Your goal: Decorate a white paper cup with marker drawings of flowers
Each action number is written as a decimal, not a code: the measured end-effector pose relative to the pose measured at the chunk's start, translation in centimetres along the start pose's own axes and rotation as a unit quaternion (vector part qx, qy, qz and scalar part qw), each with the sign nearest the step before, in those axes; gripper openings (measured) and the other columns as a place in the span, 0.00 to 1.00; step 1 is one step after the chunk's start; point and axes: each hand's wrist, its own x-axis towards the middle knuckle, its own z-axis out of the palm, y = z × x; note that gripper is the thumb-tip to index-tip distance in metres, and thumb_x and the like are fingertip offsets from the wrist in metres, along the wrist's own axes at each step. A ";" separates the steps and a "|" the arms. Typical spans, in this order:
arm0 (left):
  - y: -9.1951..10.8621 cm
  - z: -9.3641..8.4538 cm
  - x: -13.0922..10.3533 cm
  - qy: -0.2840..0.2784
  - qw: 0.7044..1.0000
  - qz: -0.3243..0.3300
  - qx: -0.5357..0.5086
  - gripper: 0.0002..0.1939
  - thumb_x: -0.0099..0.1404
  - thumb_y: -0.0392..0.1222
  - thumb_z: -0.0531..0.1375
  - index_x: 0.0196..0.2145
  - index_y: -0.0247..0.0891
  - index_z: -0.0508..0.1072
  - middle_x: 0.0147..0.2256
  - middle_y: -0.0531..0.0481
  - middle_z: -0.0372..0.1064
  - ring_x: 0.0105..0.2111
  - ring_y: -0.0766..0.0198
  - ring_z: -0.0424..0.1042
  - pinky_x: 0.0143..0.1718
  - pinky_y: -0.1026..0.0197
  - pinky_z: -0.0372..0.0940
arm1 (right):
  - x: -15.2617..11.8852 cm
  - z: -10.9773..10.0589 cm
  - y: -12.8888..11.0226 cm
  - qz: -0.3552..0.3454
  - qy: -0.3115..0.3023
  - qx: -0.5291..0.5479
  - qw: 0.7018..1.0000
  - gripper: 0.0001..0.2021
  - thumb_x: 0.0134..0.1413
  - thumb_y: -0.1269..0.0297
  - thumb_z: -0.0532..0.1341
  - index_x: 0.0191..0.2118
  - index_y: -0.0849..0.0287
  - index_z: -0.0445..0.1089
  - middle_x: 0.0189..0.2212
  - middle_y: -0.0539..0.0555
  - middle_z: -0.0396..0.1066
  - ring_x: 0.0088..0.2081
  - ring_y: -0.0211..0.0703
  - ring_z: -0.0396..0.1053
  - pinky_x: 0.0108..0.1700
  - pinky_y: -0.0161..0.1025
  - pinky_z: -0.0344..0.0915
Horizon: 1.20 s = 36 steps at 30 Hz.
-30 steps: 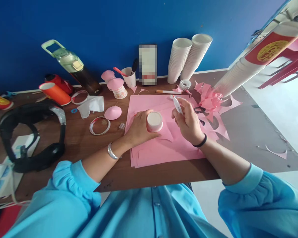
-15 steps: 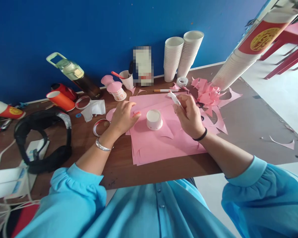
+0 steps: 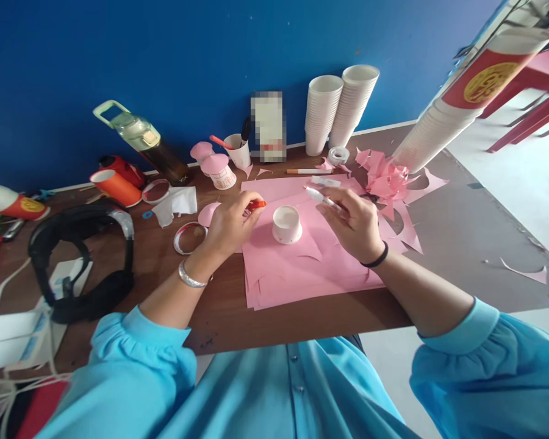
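My left hand [image 3: 234, 221] is closed on a small orange-red cap [image 3: 256, 205] that sticks out past the fingertips. In my right hand [image 3: 357, 222] is a white marker [image 3: 319, 196] with an orange tip pointing left. Between the hands, a short white paper cup [image 3: 287, 224] stands upside down on stacked pink paper sheets [image 3: 293, 280]. A second white pen-like item [image 3: 326, 182] lies on the paper just beyond my right hand.
Two cup stacks [image 3: 322, 113], a pen cup [image 3: 238, 152] and pink-topped small cups [image 3: 216, 171] line the blue wall. Crumpled pink paper [image 3: 387, 177] lies right, beside a leaning cup stack [image 3: 427, 143]. A bottle [image 3: 158, 152] and black headband device [image 3: 80, 262] are left.
My left hand has closed its fingers around the orange-red cap. My right hand has lowered slightly, and the marker in it is tilted flatter. The view has shifted a little.
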 end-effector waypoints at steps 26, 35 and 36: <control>3.9 -1.4 -0.4 0.017 0.987 0.162 -0.002 0.07 0.77 0.43 0.61 0.45 0.42 0.79 0.43 0.49 0.85 0.43 0.62 0.84 0.47 0.58 0.79 | -0.6 -0.3 -1.4 -0.103 -0.160 -0.205 0.960 0.22 0.80 0.53 0.50 0.48 0.56 0.80 0.31 0.53 0.75 0.25 0.37 0.64 0.26 0.40 0.52; 3.5 -1.7 0.0 0.033 0.979 0.199 -0.039 0.06 0.75 0.41 0.63 0.48 0.43 0.79 0.44 0.51 0.85 0.44 0.63 0.84 0.50 0.59 0.79 | 0.5 -0.2 -1.3 0.014 -0.222 0.021 0.975 0.19 0.79 0.53 0.53 0.43 0.57 0.77 0.31 0.52 0.75 0.30 0.40 0.70 0.35 0.36 0.62; 3.1 -1.5 0.1 0.029 0.983 0.175 -0.051 0.09 0.75 0.44 0.64 0.51 0.43 0.78 0.46 0.49 0.85 0.47 0.61 0.84 0.52 0.56 0.79 | 1.0 -0.3 -1.1 0.019 -0.222 0.020 0.975 0.18 0.78 0.53 0.53 0.44 0.57 0.77 0.32 0.53 0.75 0.31 0.40 0.71 0.35 0.37 0.62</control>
